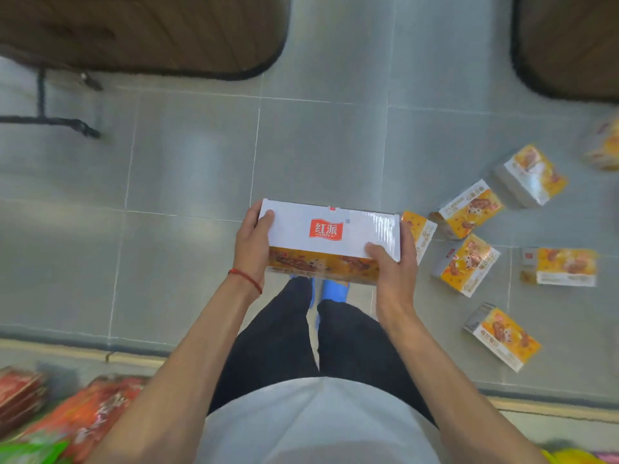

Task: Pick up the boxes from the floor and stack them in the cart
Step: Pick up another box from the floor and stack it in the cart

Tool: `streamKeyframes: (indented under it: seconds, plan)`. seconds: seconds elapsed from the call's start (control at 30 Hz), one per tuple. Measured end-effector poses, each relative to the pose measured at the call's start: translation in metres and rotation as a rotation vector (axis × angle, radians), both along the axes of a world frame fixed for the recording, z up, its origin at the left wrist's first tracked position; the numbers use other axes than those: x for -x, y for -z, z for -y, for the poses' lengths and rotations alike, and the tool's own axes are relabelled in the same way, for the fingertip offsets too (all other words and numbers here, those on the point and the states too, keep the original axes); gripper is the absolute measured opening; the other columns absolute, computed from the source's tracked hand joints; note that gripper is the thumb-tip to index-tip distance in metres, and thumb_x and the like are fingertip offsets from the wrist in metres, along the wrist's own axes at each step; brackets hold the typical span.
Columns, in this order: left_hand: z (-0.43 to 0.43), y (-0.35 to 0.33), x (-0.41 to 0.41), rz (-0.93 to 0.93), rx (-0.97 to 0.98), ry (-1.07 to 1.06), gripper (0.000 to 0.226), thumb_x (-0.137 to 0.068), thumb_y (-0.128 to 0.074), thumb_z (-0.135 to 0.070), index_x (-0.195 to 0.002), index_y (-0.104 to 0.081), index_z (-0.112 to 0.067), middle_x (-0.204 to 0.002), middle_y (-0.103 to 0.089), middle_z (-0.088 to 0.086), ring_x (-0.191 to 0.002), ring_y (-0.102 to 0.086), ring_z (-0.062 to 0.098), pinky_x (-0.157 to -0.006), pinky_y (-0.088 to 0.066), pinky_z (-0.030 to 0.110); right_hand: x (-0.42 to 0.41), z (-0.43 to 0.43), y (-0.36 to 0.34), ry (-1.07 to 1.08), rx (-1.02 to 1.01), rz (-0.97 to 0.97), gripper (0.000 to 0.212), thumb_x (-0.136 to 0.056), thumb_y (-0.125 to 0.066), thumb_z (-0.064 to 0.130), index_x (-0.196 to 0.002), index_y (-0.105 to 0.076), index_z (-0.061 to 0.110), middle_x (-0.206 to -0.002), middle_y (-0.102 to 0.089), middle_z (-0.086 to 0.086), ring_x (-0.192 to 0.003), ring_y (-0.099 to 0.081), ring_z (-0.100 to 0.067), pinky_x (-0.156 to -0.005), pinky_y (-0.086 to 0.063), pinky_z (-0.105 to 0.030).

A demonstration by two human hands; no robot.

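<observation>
I hold a white and orange box [330,241] with a red logo on top, level in front of me above my feet. My left hand [253,244] grips its left end and my right hand [393,266] grips its right front corner. Several more orange and white boxes lie scattered on the grey tiled floor to the right, among them one [467,209] beside the held box, one [465,264] below it and one [502,336] nearer to me. No cart is in view.
A brown table top [144,31] with black metal legs stands at the upper left, another brown table [569,41] at the upper right. Red and orange packets [83,416] lie at the lower left past a floor ledge.
</observation>
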State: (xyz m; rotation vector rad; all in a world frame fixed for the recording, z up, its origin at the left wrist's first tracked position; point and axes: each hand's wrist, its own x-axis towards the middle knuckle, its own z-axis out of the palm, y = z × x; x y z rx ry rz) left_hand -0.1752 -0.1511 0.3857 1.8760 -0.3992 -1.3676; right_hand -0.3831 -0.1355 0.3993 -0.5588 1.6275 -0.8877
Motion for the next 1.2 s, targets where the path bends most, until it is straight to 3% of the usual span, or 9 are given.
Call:
streamKeyframes:
  seconds: [0.17,0.3,0.4,0.57,0.87,0.93,1.03,1.1,1.2]
  plan:
    - [-0.029,-0.041,-0.019,0.033,0.105,-0.176,0.031,-0.100,-0.051,-0.023,-0.130,-0.059,-0.023,-0.132,-0.064,0.004,-0.116,-0.061,0.021,-0.097,-0.051,0.039,-0.007,0.003,-0.032,-0.225,0.088,0.020,0.064,-0.093,-0.063,-0.003,-0.148,-0.044,0.023,-0.121,-0.054,0.025,-0.099,-0.055,0.023,-0.072,-0.047,-0.003]
    - [-0.057,-0.066,-0.035,0.035,0.175,-0.291,0.032,-0.099,-0.053,-0.021,-0.131,-0.057,-0.022,-0.125,-0.066,0.000,-0.105,-0.062,0.013,-0.085,-0.052,0.028,-0.030,0.010,-0.053,-0.370,0.102,0.055,0.072,-0.089,-0.068,0.009,-0.151,-0.039,0.032,-0.138,-0.056,0.014,-0.125,-0.054,-0.002,-0.081,-0.049,-0.012]
    - [-0.075,-0.082,-0.049,0.043,0.213,-0.438,0.030,-0.101,-0.052,-0.012,-0.129,-0.056,-0.022,-0.112,-0.066,-0.009,-0.093,-0.064,0.003,-0.072,-0.052,0.018,-0.055,0.016,-0.067,-0.480,0.109,0.071,0.081,-0.078,-0.065,0.022,-0.154,-0.040,0.034,-0.145,-0.057,0.009,-0.130,-0.056,-0.012,-0.093,-0.048,-0.023]
    - [-0.095,-0.092,-0.089,0.058,0.253,-0.582,0.034,-0.099,-0.055,-0.013,-0.130,-0.056,-0.027,-0.116,-0.064,-0.006,-0.104,-0.061,0.015,-0.079,-0.050,0.027,-0.113,0.029,-0.080,-0.620,0.122,0.039,0.076,-0.076,-0.065,0.021,-0.149,-0.046,0.033,-0.141,-0.061,0.004,-0.129,-0.058,-0.019,-0.100,-0.052,-0.033]
    - [-0.118,-0.097,-0.216,0.061,0.273,-0.707,0.037,-0.099,-0.054,-0.012,-0.134,-0.054,-0.024,-0.118,-0.063,-0.006,-0.100,-0.062,0.010,-0.069,-0.051,0.015,-0.261,0.032,-0.084,-0.727,0.143,0.062,0.057,-0.091,-0.068,0.004,-0.141,-0.048,0.022,-0.133,-0.063,-0.002,-0.122,-0.061,-0.020,-0.068,-0.055,-0.015]
    - [-0.122,-0.102,-0.248,0.074,0.289,-0.695,0.036,-0.099,-0.054,-0.011,-0.133,-0.055,-0.022,-0.119,-0.064,-0.004,-0.101,-0.062,0.011,-0.071,-0.051,0.015,-0.294,0.029,-0.083,-0.724,0.148,0.040,0.055,-0.093,-0.068,0.005,-0.141,-0.048,0.025,-0.133,-0.062,0.001,-0.122,-0.060,-0.018,-0.076,-0.057,-0.021]
    - [-0.131,-0.110,-0.310,0.094,0.298,-0.683,0.036,-0.096,-0.057,-0.010,-0.130,-0.057,-0.023,-0.124,-0.064,-0.001,-0.105,-0.061,0.011,-0.081,-0.048,0.020,-0.350,0.020,-0.082,-0.721,0.135,0.037,0.058,-0.093,-0.072,0.013,-0.141,-0.045,0.031,-0.134,-0.059,0.006,-0.124,-0.060,-0.019,-0.098,-0.058,-0.043]
    - [-0.132,-0.116,-0.350,0.117,0.315,-0.684,0.037,-0.092,-0.061,-0.015,-0.128,-0.058,-0.024,-0.124,-0.065,-0.002,-0.105,-0.062,0.011,-0.082,-0.048,0.022,-0.390,0.016,-0.085,-0.733,0.132,0.056,0.058,-0.094,-0.072,0.017,-0.142,-0.043,0.033,-0.133,-0.059,0.008,-0.121,-0.061,-0.019,-0.097,-0.059,-0.047]
    - [-0.128,-0.120,-0.402,0.134,0.335,-0.704,0.037,-0.091,-0.061,-0.012,-0.127,-0.060,-0.022,-0.119,-0.065,-0.004,-0.100,-0.062,0.009,-0.078,-0.049,0.017,-0.445,0.017,-0.094,-0.719,0.130,0.093,0.056,-0.096,-0.071,0.017,-0.142,-0.040,0.029,-0.130,-0.059,0.007,-0.113,-0.065,-0.015,-0.073,-0.062,-0.025]
